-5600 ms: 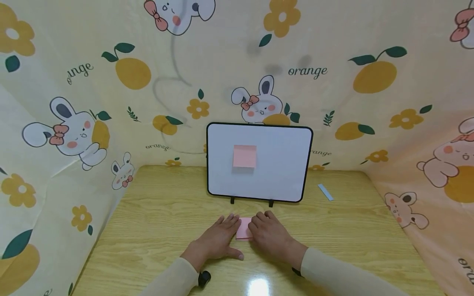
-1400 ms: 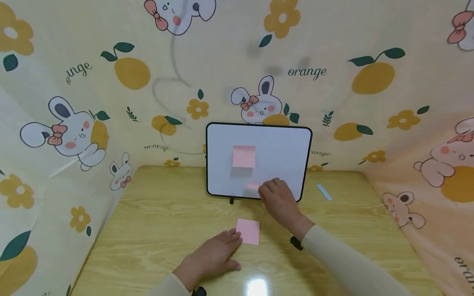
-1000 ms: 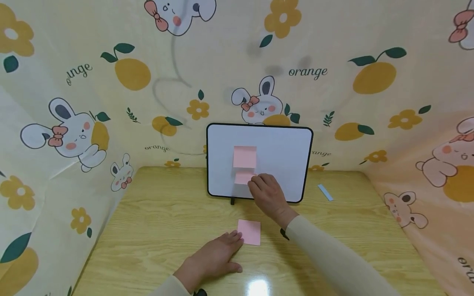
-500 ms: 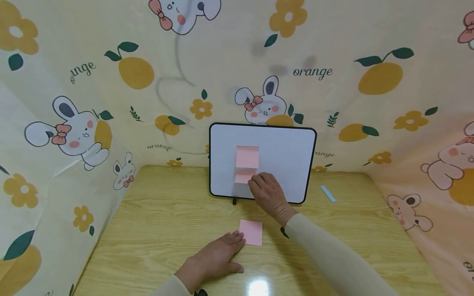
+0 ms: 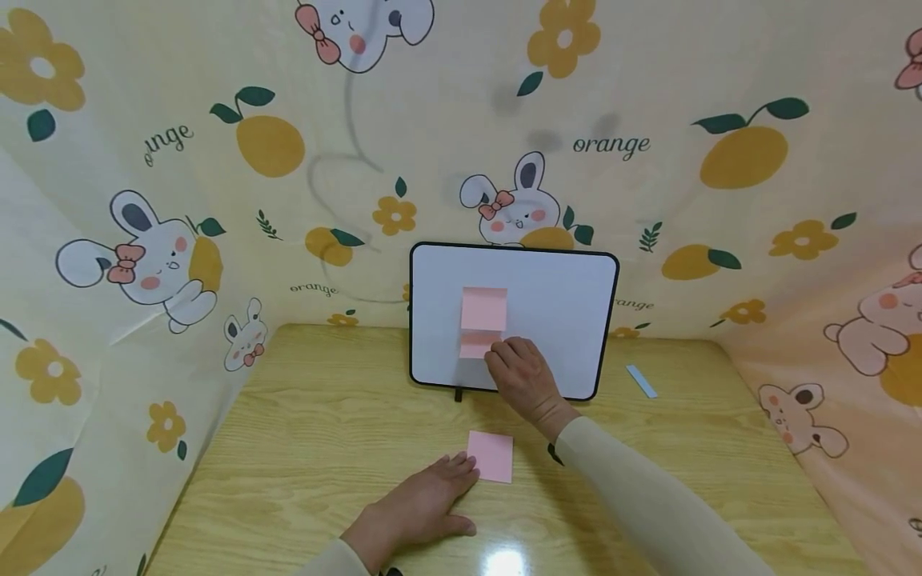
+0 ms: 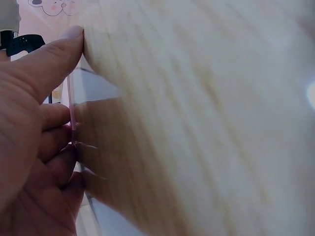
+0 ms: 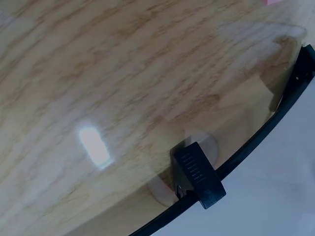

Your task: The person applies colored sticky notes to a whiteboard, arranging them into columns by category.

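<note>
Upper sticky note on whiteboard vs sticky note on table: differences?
Pose: the upper note is upright on the whiteboard; the table note lies flat on the table. Contact: the left hand touches the table note; neither hand touches the upper note. Tone: the upper note shows a darker top band; the table note looks evenly pink. Both are pink, roughly square.

Worktop (image 5: 310, 432): wood-grained and glossy, spread beneath both hands, with bright glare reflected to the right of the left hand (image 5: 418, 506).
Left hand: laid on the worktop, its fingertips rested over the left edge of a pink square (image 5: 495, 456).
Pink square: laid flat, below the right hand (image 5: 524, 378).
Whiteboard (image 5: 562, 296): stood on black feet, partly covered by the right hand.
Blue strip (image 5: 641, 381): laid to the right of the right hand.
</note>
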Tool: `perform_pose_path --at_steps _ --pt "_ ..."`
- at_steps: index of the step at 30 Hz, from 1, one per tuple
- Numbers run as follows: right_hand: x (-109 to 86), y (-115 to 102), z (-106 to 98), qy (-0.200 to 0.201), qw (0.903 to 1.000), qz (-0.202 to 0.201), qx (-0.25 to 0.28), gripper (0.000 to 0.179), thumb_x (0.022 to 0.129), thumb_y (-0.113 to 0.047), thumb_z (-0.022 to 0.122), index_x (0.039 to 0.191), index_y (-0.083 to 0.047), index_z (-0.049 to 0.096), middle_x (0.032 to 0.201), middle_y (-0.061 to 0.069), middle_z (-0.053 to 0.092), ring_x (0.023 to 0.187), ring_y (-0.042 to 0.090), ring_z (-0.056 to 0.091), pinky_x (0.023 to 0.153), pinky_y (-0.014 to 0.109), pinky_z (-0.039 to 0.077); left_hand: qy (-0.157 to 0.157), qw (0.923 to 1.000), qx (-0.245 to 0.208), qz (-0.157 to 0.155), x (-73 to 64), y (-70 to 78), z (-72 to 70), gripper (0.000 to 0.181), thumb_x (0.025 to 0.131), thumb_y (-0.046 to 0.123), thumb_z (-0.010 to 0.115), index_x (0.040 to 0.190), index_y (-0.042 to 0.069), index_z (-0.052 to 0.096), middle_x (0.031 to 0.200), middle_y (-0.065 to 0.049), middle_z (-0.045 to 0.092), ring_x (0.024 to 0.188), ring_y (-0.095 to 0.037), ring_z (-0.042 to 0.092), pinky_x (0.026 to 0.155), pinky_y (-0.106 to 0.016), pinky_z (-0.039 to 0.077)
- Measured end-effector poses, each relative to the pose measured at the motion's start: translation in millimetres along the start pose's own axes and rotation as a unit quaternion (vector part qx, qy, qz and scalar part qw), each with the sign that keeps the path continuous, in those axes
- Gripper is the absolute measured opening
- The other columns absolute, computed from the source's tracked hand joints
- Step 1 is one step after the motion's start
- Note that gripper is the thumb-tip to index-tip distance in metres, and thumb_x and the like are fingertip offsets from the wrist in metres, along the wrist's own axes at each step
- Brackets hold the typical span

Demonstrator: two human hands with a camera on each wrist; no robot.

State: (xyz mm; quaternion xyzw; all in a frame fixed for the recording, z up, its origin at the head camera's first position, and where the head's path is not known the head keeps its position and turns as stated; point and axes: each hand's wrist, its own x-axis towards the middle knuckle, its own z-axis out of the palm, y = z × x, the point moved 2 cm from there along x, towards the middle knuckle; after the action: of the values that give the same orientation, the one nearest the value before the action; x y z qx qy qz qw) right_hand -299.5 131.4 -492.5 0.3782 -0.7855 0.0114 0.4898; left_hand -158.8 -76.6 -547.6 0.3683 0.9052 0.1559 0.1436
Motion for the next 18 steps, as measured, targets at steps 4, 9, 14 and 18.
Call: perform_pose_path --at_steps 4,9,14,18 --pt "-2.1 0.0 2.2 -0.012 0.9999 0.008 -0.003 0.019 0.105 -0.006 0.058 0.086 -0.007 0.060 0.090 0.006 0.064 0.086 0.026 0.065 0.079 0.039 0.061 -0.001 1.0000 -0.007 0.002 0.3 -0.6 0.3 0.077 0.100 0.057 0.065 0.161 0.013 0.046 0.169 -0.003 0.039 0.160 -0.021 0.031 0.130 -0.040 0.031" --pt "-6.5 -1.5 4.5 -0.049 0.9984 0.023 -0.013 0.014 0.098 -0.016 0.072 0.092 -0.007 0.064 0.097 0.007 0.068 0.092 0.027 0.068 0.084 0.040 0.061 0.005 0.9999 -0.004 0.012 0.2 -0.5 0.0 0.077 0.100 0.057 0.064 0.160 0.011 0.047 0.169 -0.005 0.040 0.159 -0.022 0.032 0.130 -0.040 0.030" --pt "-10.3 -5.7 7.4 -0.101 0.9940 0.032 -0.030 0.024 0.096 -0.027 0.078 0.105 -0.007 0.069 0.109 0.008 0.069 0.103 0.027 0.067 0.091 0.041 0.059 0.005 0.9999 -0.003 0.012 -1.4 -0.1 -1.6 0.077 0.101 0.057 0.063 0.160 0.011 0.047 0.168 -0.005 0.040 0.159 -0.022 0.032 0.130 -0.040 0.030" --pt "-12.6 -12.0 10.1 -0.147 0.9876 0.036 -0.042 0.042 0.098 -0.036 0.076 0.126 -0.006 0.070 0.127 0.010 0.069 0.120 0.029 0.064 0.102 0.044 0.055 0.000 1.0000 -0.003 0.007 -1.5 -0.3 -1.4 0.077 0.101 0.058 0.062 0.160 0.012 0.047 0.169 -0.004 0.040 0.160 -0.021 0.032 0.130 -0.040 0.030"
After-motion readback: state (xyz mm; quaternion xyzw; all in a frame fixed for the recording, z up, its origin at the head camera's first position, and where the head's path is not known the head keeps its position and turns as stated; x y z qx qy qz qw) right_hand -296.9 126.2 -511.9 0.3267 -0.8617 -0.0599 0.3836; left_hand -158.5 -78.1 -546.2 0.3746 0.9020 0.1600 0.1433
